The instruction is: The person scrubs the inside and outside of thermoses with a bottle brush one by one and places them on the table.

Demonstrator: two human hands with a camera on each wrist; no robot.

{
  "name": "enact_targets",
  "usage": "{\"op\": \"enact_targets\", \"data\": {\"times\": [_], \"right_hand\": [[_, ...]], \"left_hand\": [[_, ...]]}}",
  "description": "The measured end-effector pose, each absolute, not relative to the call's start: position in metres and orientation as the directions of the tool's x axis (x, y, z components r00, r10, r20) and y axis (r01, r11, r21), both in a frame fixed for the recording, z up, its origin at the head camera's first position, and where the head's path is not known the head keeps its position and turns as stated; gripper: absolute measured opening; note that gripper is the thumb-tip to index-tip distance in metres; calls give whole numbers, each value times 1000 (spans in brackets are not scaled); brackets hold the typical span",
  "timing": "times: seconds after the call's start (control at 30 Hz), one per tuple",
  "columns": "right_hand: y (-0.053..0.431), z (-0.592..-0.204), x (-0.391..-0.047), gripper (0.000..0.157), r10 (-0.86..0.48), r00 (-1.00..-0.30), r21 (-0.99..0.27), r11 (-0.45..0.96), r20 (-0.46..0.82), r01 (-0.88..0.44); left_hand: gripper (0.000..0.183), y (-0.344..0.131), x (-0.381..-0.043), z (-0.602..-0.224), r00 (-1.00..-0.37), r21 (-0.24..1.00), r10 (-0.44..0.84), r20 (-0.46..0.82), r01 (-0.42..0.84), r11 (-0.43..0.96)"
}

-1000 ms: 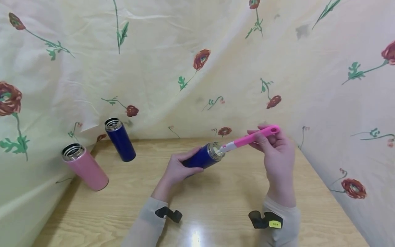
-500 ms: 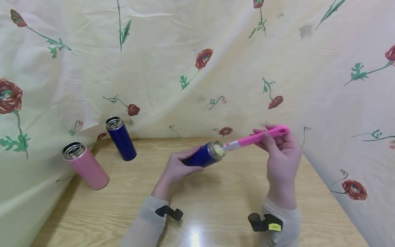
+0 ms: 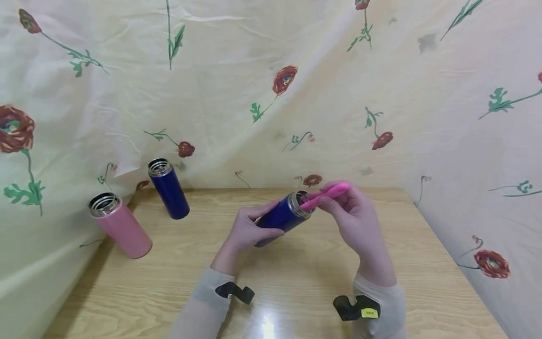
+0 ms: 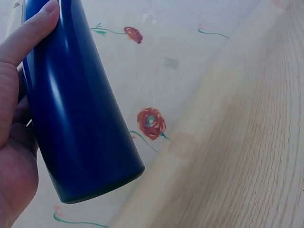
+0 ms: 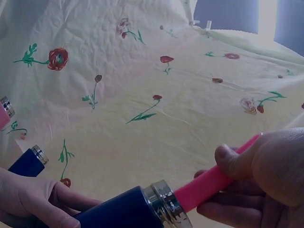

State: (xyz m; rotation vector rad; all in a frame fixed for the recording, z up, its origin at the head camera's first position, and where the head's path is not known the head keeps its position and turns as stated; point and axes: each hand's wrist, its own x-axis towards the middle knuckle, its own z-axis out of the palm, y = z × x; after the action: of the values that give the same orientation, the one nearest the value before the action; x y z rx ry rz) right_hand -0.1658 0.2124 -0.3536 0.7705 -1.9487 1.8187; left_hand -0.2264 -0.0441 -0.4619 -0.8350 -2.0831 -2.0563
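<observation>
My left hand [image 3: 250, 230] grips a blue steel bottle [image 3: 277, 219] round its body and tilts it, its open metal mouth toward the right. In the left wrist view the bottle's smooth blue base end [image 4: 95, 142] shows beside the thumb. My right hand [image 3: 355, 219] pinches the pink handle [image 3: 326, 195] of a bottle brush between thumb and fingers. The handle runs into the bottle's mouth; the brush's white neck and its head are hidden inside. In the right wrist view the pink handle [image 5: 204, 187] meets the silver threaded neck [image 5: 166, 204].
A second blue bottle [image 3: 170, 193] stands uncapped at the back left of the wooden table [image 3: 338, 292]. Nearer, by the left edge, stands an uncapped pink bottle [image 3: 123, 228]. A flowered cloth [image 3: 220, 103] hangs behind and along both sides.
The right hand first drew the brush slightly out, then moved left and pushed it deep into the bottle, so the white neck vanished. The left hand keeps its grip on the bottle.
</observation>
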Motion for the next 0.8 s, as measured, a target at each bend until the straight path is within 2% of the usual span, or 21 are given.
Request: {"op": "enact_targets", "data": {"times": [0.13,0.3,0.4,0.57,0.67,0.8], "right_hand": [[213,-351,-161,21,-85,-845,-840,97,527,-534],[213,-346,-155,20,58,-870,-871,70,490,-486],[214,-341,-150,20,174,-852,-866,10,493,-499],[219,-334,-143,26,332,-772,-781,-138,543,-609],[222,-331,-141,29,375,-741,-737,-188,557,-649],[222,-330,-140,30,377,-739,-735,-188,559,-652]], "left_hand": [[73,-45,-227,-463,-848,897,305,433,440,-51],[74,-44,-227,-463,-853,898,297,429,439,-37],[75,-44,-227,-464,-853,897,293,432,442,-36],[74,-44,-227,-467,-848,889,282,449,455,-48],[75,-43,-227,-467,-833,875,282,476,480,-59],[74,-41,-229,-467,-813,860,297,502,507,-64]]}}
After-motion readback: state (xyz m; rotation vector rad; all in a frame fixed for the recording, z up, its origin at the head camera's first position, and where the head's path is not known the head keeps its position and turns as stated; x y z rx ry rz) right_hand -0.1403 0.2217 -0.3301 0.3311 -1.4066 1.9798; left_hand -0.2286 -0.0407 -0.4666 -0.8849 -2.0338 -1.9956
